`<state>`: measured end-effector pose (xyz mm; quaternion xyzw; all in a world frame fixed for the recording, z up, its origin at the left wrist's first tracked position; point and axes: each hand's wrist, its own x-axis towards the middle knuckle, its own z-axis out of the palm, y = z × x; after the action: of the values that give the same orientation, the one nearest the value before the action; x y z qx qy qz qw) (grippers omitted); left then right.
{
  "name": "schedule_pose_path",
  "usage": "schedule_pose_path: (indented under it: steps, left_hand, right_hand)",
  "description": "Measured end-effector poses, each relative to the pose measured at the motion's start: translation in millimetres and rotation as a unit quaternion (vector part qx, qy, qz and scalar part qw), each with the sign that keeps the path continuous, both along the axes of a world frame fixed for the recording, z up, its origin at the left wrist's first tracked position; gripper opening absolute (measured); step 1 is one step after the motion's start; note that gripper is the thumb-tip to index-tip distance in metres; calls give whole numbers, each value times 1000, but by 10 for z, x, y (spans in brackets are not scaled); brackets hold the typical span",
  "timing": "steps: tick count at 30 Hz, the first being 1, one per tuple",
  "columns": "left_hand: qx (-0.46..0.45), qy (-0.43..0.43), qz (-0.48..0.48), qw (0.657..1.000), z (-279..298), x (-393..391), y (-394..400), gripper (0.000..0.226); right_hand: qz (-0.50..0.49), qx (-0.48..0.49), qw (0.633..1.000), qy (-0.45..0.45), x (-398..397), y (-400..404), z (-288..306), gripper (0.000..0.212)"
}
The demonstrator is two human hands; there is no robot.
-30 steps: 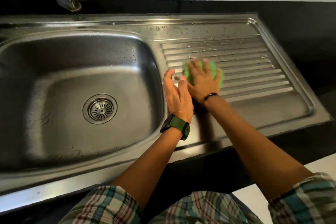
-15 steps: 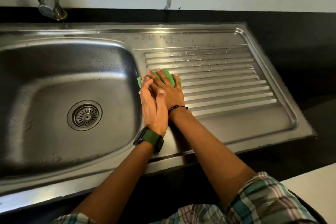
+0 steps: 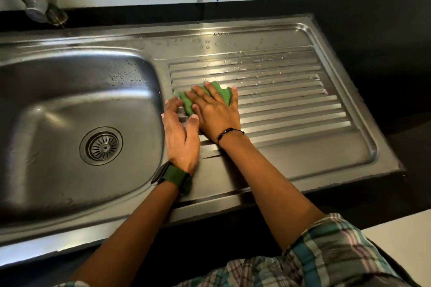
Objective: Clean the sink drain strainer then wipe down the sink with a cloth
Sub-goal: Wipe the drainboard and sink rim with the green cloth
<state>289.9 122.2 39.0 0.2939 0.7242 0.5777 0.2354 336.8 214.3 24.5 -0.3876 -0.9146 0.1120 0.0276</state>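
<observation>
A green cloth [image 3: 221, 92] lies on the ribbed steel drainboard [image 3: 291, 109], near its left end. My right hand [image 3: 217, 117] is pressed flat on the cloth with fingers spread, covering most of it. Just beside it, my left hand [image 3: 180, 138] rests with fingers apart on the strip between drainboard and basin, its fingertips touching the cloth's left edge. The round drain strainer [image 3: 101, 145] sits in its hole in the floor of the steel sink basin [image 3: 70, 91], left of both hands. Water drops dot the far ribs.
The faucet spout [image 3: 40, 6] hangs over the basin's back left corner. Black countertop [image 3: 384, 53] surrounds the sink, with a white wall behind. A white surface [image 3: 401, 247] shows at the lower right.
My right hand swept the cloth left along the ribs toward the basin edge, then back a little to the right. My left hand stayed alongside it.
</observation>
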Motion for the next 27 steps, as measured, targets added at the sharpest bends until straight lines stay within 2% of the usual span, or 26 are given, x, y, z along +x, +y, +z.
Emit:
schedule_pose_path:
  steps: [4,11,18,22,25,27]
  left_hand:
    - [-10,21,-11,1000,9,16,1,54]
    - [-23,66,-51,996,67,27,177,54]
    - [-33,64,-70,995,13,-20,402,48]
    - [-26,46,-64,997,-8,-25,394,50]
    - [0,7,-36,999,7,-44,399,50]
    - [15,1,-25,1000,6,-59,405,50]
  right_hand:
    - [-38,1,999,11,286,210,-17,43]
    - [-124,6,992,-21,882,697,-26,44]
    - [-183,3,983,-16,1241,951,3,47]
    - [-233,-3,972,39,1238,974,31,46]
    - [-214,45,975,43,1142,882,22,33]
    - [-198,38,979,28,1070,800,33,37]
